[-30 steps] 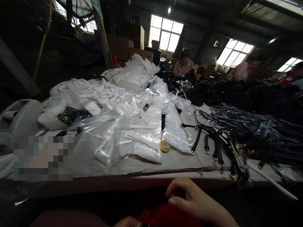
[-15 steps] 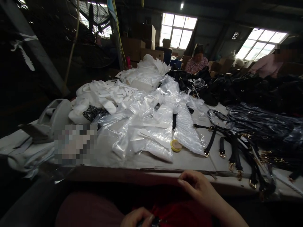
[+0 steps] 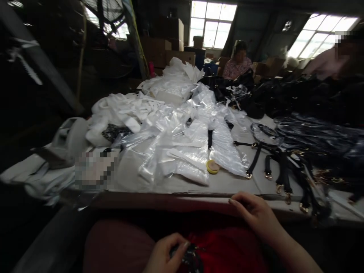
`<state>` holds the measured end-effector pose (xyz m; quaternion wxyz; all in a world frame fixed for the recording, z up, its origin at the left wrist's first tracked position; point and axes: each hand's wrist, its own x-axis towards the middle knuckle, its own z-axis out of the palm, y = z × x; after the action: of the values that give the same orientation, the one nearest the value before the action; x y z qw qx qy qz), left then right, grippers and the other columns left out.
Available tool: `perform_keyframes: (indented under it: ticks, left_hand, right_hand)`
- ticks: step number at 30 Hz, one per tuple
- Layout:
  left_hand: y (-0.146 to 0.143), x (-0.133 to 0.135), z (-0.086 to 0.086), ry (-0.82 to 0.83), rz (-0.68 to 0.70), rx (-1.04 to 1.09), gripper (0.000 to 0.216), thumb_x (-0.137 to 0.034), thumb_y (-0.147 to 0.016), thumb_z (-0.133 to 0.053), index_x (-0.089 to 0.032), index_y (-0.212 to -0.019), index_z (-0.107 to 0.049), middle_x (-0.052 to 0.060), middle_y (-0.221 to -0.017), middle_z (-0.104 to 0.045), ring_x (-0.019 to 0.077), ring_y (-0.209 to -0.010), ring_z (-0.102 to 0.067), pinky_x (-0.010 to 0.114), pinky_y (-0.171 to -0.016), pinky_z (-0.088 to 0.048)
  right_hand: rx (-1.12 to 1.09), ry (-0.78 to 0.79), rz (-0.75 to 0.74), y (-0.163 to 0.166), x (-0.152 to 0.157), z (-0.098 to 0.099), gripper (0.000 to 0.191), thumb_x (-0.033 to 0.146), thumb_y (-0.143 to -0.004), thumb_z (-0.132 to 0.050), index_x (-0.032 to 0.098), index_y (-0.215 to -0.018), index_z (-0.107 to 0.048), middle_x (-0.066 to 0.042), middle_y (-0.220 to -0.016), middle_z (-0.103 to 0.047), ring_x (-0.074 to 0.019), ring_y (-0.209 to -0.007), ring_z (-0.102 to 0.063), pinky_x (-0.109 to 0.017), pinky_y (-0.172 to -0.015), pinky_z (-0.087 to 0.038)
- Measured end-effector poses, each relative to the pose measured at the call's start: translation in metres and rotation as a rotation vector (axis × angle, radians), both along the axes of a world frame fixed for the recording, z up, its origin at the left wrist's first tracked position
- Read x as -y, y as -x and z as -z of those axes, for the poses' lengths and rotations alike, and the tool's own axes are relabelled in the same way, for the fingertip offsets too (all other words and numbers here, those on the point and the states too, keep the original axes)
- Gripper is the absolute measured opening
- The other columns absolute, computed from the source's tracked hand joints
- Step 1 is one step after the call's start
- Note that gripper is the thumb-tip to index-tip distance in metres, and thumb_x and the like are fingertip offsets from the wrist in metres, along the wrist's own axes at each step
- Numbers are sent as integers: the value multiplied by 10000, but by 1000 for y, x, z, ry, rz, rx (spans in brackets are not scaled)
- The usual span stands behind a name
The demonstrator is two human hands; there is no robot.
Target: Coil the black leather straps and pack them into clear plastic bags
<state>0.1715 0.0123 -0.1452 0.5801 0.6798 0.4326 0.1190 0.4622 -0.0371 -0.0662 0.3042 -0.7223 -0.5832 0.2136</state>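
Note:
My left hand [image 3: 165,253] is low in my lap, its fingers closed round a small dark object [image 3: 191,258] that I cannot make out, lying against red cloth [image 3: 230,250]. My right hand [image 3: 254,212] hovers at the near edge of the table [image 3: 227,185], fingers curled and pinched together; whether anything is in them is hidden. Black straps with gold clasps [image 3: 280,170] lie on the table just beyond my right hand. A small yellow round thing [image 3: 212,166] sits between the straps and a heap of clear plastic bags [image 3: 182,148].
White foam sheets [image 3: 125,110] and white bags are piled at the back left. Black bags in plastic [image 3: 315,140] cover the right side. A grey object [image 3: 71,136] sits at the left. People sit at the far end [image 3: 239,62]. Cardboard boxes stand behind.
The view has tipped down and swung left. My left hand has come up into view, closed on the dark object. My right hand has risen toward the table edge.

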Motion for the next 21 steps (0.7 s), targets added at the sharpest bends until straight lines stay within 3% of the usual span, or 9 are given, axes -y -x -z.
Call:
perform_keyframes:
  ticks: [5, 8, 11, 16, 21]
  left_hand:
    - [-7, 6, -14, -15, -27, -44, 331, -402, -876, -528, -144, -841, -732, 43, -804, -719, 170, -769, -624, 227, -700, -438]
    - [0, 10, -14, -15, -63, -49, 322, -388, -866, -540, -140, -865, -745, 47, -806, -727, 161, -741, -614, 228, -675, -429]
    - [10, 14, -6, -1, -97, -57, 336, -422, -856, -562, -146, -888, -750, 43, -786, -724, 160, -722, -605, 225, -651, -427]
    - [21, 15, 13, 29, -148, -61, 403, -542, -837, -579, -187, -909, -756, 32, -796, -707, 163, -721, -593, 210, -612, -426]
    - [14, 7, 6, 53, -134, -20, 344, -457, -833, -593, -163, -881, -764, 35, -776, -713, 152, -684, -580, 222, -626, -420]
  right_hand:
    - [237, -303, -160, 37, -69, 3, 277, 322, -985, -449, 212, -1072, -687, -89, -1022, -717, -226, -936, -659, -325, -833, -490]
    - [437, -337, -118, 55, -125, 10, 307, 282, -970, -439, 198, -1144, -677, -114, -1085, -697, -252, -987, -643, -365, -853, -485]
    - [503, -320, -89, 62, -164, 19, 286, 298, -931, -500, 188, -1092, -710, -117, -1006, -693, -265, -935, -630, -382, -822, -479]
    - [505, -349, -121, 58, -178, 34, 301, 352, -931, -505, 195, -939, -761, -92, -902, -693, -250, -866, -620, -370, -802, -471]
    - [487, -346, -149, 56, -173, 36, 337, 400, -934, -500, 219, -896, -782, -73, -880, -700, -234, -827, -628, -352, -762, -476]
